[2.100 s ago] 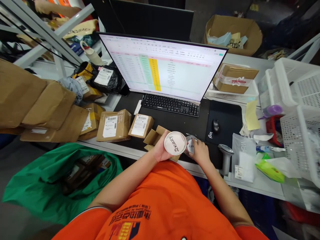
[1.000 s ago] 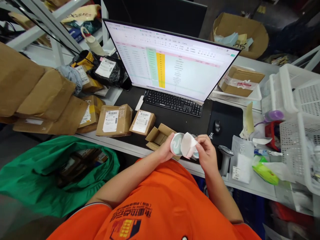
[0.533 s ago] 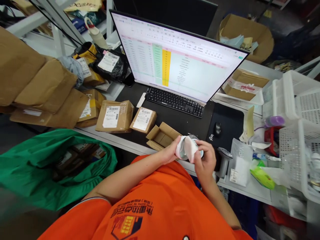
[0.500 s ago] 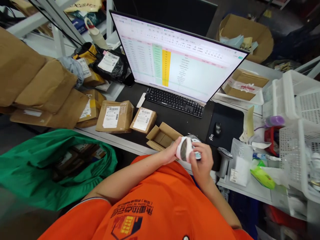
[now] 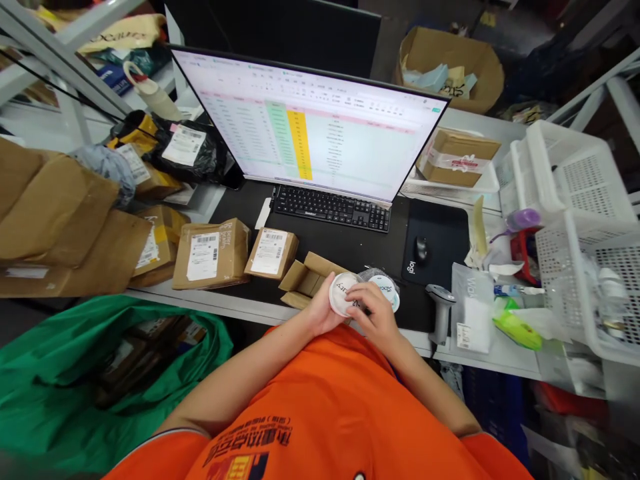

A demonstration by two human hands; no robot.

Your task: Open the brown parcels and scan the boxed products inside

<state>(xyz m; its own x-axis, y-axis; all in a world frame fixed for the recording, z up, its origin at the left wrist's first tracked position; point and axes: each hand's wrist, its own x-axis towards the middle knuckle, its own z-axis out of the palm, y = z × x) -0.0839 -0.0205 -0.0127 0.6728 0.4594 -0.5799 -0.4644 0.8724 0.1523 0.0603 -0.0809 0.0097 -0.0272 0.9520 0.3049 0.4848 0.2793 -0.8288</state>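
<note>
My left hand [image 5: 321, 312] is closed round the side of a round white container [image 5: 340, 293], whose flat top carries dark lettering and faces up. On the right part of that top lie the fingers of my right hand [image 5: 376, 316], bent and touching it. Just past my right hand, a second round item [image 5: 388, 289] with a pale blue edge and lettering rests on the desk beside clear plastic. A small open carton [image 5: 306, 283] stands next to my left hand, its flaps up.
Two labelled boxes, one larger [image 5: 231, 257] and one smaller [image 5: 280, 248], sit left of the carton. Behind are a keyboard [image 5: 325, 205] and monitor [image 5: 350, 147]. A mouse [image 5: 421, 249], scanner [image 5: 441, 313] and white baskets [image 5: 565, 267] stand right. A green sack [image 5: 45, 373] hangs lower left.
The round container has turned, so its lettered top now faces up where a dark, clear-looking face and white edge showed before. My right fingers have shifted onto it. The view has swung right.
</note>
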